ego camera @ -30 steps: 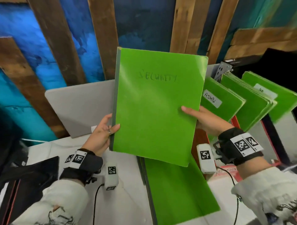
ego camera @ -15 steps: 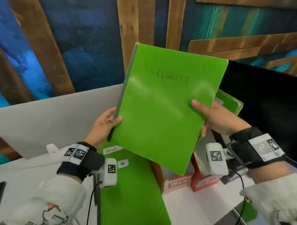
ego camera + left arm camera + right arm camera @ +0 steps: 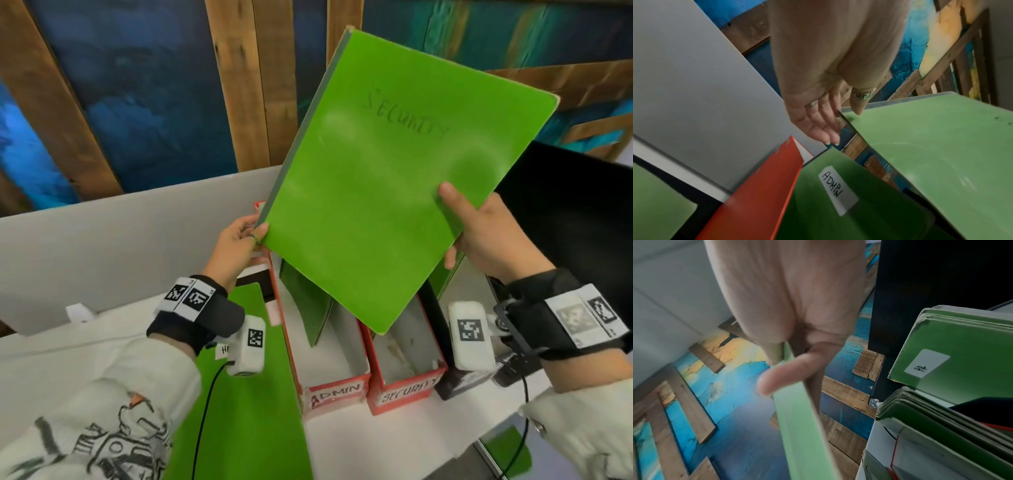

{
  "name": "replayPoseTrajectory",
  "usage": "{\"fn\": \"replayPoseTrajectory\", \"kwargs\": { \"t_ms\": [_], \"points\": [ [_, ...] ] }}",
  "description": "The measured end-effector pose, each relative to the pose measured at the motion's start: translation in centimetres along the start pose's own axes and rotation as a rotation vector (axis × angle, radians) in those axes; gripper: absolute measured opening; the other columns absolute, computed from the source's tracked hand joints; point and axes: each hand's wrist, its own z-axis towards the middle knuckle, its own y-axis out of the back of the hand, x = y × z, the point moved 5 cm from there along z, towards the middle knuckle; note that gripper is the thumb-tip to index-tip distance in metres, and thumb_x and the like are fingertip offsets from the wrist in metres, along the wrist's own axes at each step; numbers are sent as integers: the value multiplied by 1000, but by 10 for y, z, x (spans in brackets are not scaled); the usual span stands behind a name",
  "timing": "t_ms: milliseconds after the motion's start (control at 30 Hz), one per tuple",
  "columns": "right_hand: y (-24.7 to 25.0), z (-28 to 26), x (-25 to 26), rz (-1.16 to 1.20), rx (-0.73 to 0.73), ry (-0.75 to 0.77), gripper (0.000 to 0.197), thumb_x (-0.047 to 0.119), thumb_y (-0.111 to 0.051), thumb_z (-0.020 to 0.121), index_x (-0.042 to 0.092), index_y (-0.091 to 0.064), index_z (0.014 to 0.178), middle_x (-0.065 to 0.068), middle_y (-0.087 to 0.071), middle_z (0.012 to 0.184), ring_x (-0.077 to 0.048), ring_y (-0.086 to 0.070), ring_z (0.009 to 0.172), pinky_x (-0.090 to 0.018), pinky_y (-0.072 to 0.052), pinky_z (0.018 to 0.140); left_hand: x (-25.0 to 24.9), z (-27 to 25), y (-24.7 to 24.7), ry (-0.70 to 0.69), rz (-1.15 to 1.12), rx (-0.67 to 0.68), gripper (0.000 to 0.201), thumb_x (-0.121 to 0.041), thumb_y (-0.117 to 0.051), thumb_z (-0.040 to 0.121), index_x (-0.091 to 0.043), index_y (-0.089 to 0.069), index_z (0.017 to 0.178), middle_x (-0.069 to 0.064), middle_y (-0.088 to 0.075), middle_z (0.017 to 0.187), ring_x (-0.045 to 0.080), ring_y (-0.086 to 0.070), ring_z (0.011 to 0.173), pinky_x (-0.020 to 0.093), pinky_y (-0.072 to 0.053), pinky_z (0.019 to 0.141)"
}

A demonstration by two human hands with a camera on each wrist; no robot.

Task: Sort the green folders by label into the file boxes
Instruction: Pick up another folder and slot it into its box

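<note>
Glossy, flat green folder [image 3: 376, 212] (rounded corners)

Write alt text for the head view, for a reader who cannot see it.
A green folder handwritten SECURITY is held tilted above two red file boxes, the ADMIN box and the SECURITY box. The left hand pinches its lower left corner, the right hand its right edge. A second green folder lies flat on the white table at left.
</note>
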Motion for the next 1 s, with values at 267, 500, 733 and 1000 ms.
{"fn": "replayPoseTrajectory", "kwargs": {
  "t_ms": [267, 500, 733, 1000],
  "points": [
    [16, -3, 15, 39, -333, 72, 54, 58, -50, 84, 16, -27, 61, -44, -49, 72, -20, -66, 43, -25, -24, 29, 17, -7, -17, 16, 255, -14, 27, -8, -48, 95, -11, -56, 121, 2, -58, 108, 17, -51, 101, 28, -46, 80],
    [18, -5, 20, 148, -401, 220, 65, 49, -47, 92, 4, -33, 47, 1, -16, 29, -7, -62, 39, -61, -45, 49, 0, -18, -74, -253, 796, 101, 37, -22, -55, 91, -27, -51, 128, 4, -42, 139, 26, -33, 131, 45, -28, 111],
    [2, 7, -3, -53, -357, 164, 55, 44, -40, 97, 20, -25, 50, -11, -12, 31, -9, -68, 50, -18, -14, 32, 1, -20, -130, -271, 1003, 262, 57, -32, -51, 93, -52, -24, 139, -2, -5, 159, 34, -8, 144, 59, -14, 113],
    [-55, 6, -47, -354, -220, 41, 42, 31, -36, 100, 19, -32, 61, -7, -37, 47, -19, -69, 54, -14, -23, 27, 9, -18, -129, -219, 979, 235, 50, -31, -49, 94, -48, -28, 136, 6, 0, 160, 37, -7, 145, 61, -15, 112]
  ]
}}
